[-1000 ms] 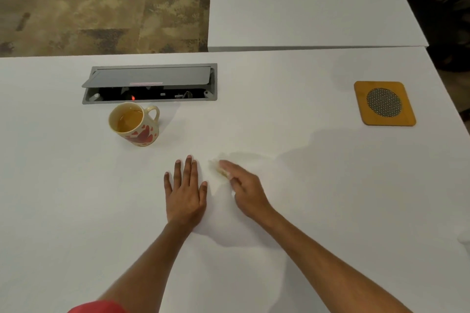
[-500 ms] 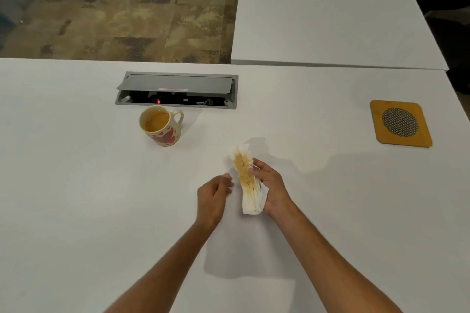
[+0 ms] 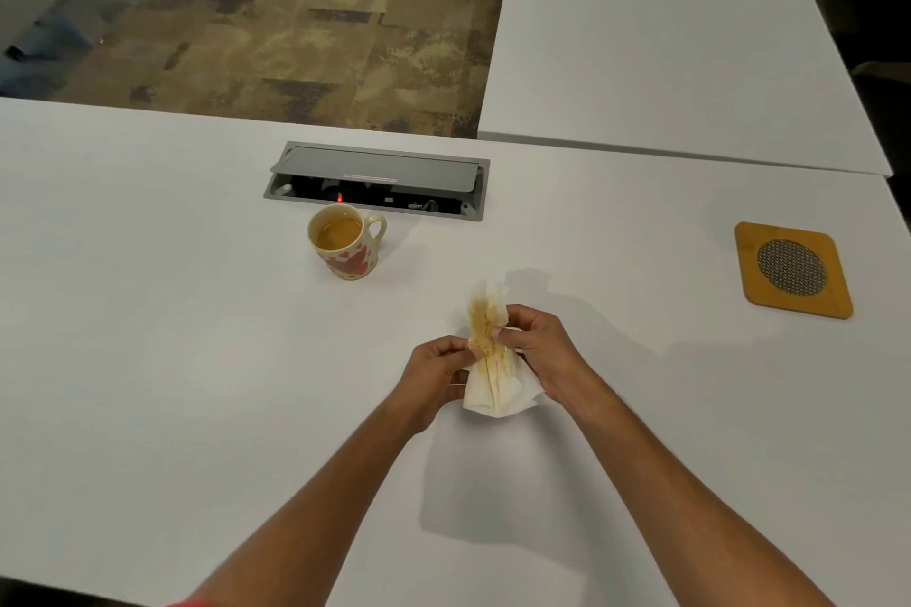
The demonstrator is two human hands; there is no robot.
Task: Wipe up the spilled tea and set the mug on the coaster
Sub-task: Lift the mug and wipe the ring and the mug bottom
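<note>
2 bare hands pinching a crumpled white tea-stained paper napkin (image 3: pixel 493 360) above the white table (image 3: pixel 148 360), left hand (image 3: pixel 436 372), right hand (image 3: pixel 540 350), cream heart-patterned mug of tea (image 3: pixel 345 247) beyond-left of the grip, square bamboo coaster (image 3: pixel 792 269) far right of it

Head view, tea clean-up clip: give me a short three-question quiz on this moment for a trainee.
1. True or false: the mug already stands on the coaster.
2. Which hands hold the stained paper towel? A) left only B) right only C) both
3. Fill in: the mug stands just in front of the open ____ set into the table.

Key:
1. False: the coaster is bare, far to the mug's right.
2. C: the left hand and right hand both grip it above the table.
3. Cable box.
</note>
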